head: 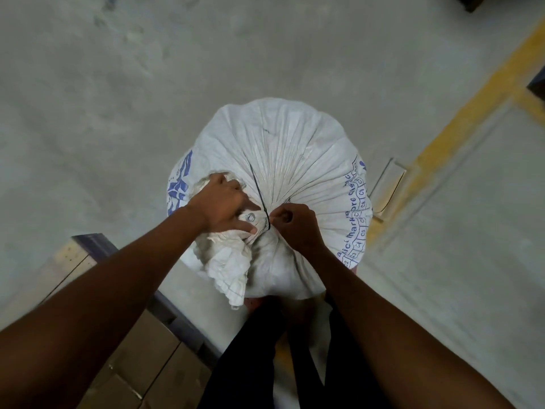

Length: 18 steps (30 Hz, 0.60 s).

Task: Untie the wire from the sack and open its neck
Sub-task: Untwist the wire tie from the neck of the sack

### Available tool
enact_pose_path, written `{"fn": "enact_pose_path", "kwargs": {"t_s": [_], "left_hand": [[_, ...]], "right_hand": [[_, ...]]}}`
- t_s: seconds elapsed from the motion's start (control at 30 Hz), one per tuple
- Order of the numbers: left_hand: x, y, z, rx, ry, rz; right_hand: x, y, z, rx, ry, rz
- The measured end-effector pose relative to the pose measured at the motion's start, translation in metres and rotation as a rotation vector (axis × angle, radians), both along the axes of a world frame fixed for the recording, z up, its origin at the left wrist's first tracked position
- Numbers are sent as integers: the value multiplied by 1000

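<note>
Grey concrete floor (118,98) fills most of the frame, crossed by a yellow painted line (472,119) at the right, with cardboard boxes (141,364) stacked at the lower left. At the centre, a full white woven sack (295,160) with blue print is stood upright, its cloth pleated toward a tied neck (256,228) slightly below the middle of the frame. The loose mouth of the sack is seen bunched and frayed to the lower left of the tie.

The gathered cloth just left of the tie is pressed and clasped by the left hand (224,202), its fingers curled around the bunch. The right hand (292,222) is closed in a pinch just right of the neck, apparently on the wire's end, though the exact contact is too small to confirm. A thin dark wire (257,184) is wound at the neck, one free tail running up over the pleats.

The untying step is judged to be in hand, with the neck still closed. Next, the wire would need to be unwound while the neck is steadied, and only then could the mouth be spread.
</note>
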State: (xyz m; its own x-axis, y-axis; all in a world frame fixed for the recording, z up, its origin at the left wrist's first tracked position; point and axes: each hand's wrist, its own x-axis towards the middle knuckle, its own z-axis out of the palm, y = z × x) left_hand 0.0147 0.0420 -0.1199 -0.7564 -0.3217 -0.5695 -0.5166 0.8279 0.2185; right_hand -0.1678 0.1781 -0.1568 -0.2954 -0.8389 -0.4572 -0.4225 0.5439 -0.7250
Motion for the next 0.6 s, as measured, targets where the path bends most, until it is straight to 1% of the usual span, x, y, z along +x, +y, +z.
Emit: {"fn": "enact_pose_path", "kwargs": {"t_s": [0.03,0.17,0.37,0.4,0.5,0.6], "left_hand": [[1,4,-7,49,29,52],[6,15,-30,314,103,394],[9,27,-42,413,161,551],[10,29,-42,438,174,571],[14,32,-43,466,211,637],[9,36,-39,462,247,643]], "right_hand": [[2,1,-2,10,-12,-14],[7,3,-9,76,-47,-11],[11,1,-26,181,-91,-25],[10,0,-28,191,-122,-31],[1,1,-23,191,-337,-50],[-16,18,-18,216,-579,-137]]}}
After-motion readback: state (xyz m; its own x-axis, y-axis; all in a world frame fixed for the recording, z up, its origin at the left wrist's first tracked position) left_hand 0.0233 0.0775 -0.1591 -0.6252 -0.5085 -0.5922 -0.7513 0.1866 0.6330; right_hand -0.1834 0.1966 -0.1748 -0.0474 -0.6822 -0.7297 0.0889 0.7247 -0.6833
